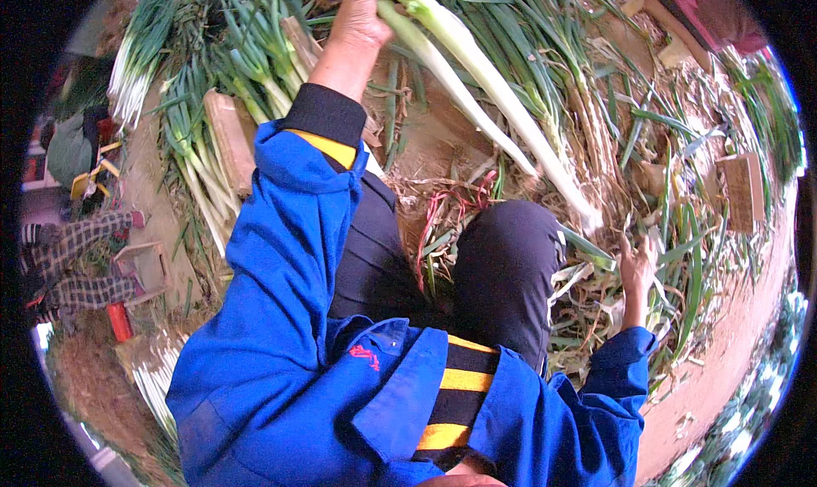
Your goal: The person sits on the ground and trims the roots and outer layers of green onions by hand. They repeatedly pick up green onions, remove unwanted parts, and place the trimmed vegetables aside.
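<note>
My left hand [362, 16] grips two long green onions, probably leeks or Welsh onions, by their green upper part at the top of the view. Their stripped white stalks [504, 98] slant down to the right, and the root ends reach just past my knee. At the right, my right hand [637, 260] is held low over a heap of peeled leaves [581, 321], with its fingers apart and nothing visible in them. A cut green leaf piece [590, 249] lies just left of it. Untrimmed onions [562, 85] with dry brown outer leaves lie beyond the stalks.
Cleaned onions [198, 161] lie at the left beside a wooden block [230, 139]. Red ties [440, 219] lie between my knees. A wooden stool [740, 193] stands at right. Another person's checked trousers [89, 251] show at far left, near a small stool [143, 270].
</note>
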`<state>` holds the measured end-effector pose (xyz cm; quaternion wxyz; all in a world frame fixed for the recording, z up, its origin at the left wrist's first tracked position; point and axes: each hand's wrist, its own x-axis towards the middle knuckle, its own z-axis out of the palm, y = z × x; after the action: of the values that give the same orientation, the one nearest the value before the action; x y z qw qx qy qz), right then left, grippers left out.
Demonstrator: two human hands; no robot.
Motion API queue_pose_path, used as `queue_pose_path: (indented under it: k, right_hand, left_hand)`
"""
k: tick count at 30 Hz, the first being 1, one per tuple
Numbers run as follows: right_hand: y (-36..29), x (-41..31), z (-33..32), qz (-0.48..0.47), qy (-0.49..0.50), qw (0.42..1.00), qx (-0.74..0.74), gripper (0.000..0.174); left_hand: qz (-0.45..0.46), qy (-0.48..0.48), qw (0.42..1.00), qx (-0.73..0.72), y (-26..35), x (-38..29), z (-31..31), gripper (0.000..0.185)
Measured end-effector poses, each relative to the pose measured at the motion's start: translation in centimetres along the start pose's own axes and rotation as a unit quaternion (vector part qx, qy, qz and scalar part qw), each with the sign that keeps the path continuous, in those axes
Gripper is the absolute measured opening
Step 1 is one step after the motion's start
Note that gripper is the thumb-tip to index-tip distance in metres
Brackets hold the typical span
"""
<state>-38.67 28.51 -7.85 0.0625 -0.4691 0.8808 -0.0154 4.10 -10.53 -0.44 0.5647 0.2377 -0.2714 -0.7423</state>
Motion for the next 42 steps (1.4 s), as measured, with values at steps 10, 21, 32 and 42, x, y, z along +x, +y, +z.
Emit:
queue_pose_path:
  k: [10, 21, 32, 42]
  right_hand:
    - [-19.3, 0.9, -3.3, -0.289, -0.193, 0.860, 0.373, 0.025]
    - [-24.1, 5.0, 2.4, -0.304, -0.168, 0.857, 0.381, 0.031]
    - [-32.5, 2.4, 1.5, -0.366, -0.376, 0.767, 0.369, 0.017]
    - [-39.1, -2.1, -8.1, -0.341, -0.543, 0.712, 0.284, 0.028]
  left_hand:
    - [0.055, 0.027, 0.994, 0.087, 5.0, -0.3, 0.7, 0.020]
    - [0.117, 0.434, 0.708, 0.544, 18.1, -2.1, -13.5, 0.078]
    - [0.129, 0.292, 0.705, 0.634, -1.7, -15.8, -9.9, 0.054]
    - [-0.197, 0.192, 0.959, -0.073, -2.3, -18.0, -5.9, 0.041]
